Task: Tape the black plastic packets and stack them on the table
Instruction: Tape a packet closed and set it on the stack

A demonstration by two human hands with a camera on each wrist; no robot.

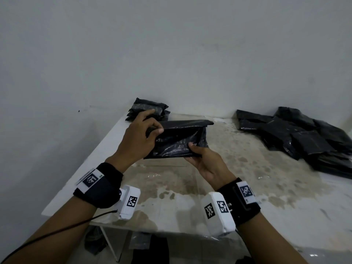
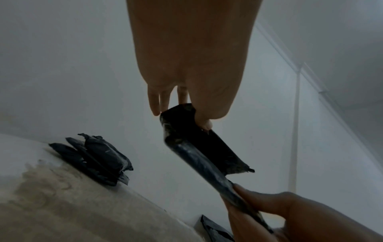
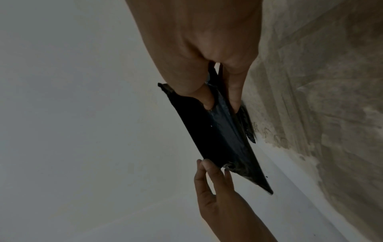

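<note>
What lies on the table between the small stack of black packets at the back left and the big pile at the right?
Only bare stained table; head view shows stack and pile.

Black wristbands (image 1: 99, 189), white tagged camera boxes (image 1: 217, 214), thin black cable (image 1: 57, 232)

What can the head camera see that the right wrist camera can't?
Only the head view shows the messy heap of black packets on the right of the table, the small neat stack by the wall, and both wrist bands with their cameras. Only the right wrist view shows the underside of the held packet, with the right hand's fingers beneath it and the thumb on top. Both show the left hand and right hand gripping opposite ends of that one packet above the stained table.
</note>
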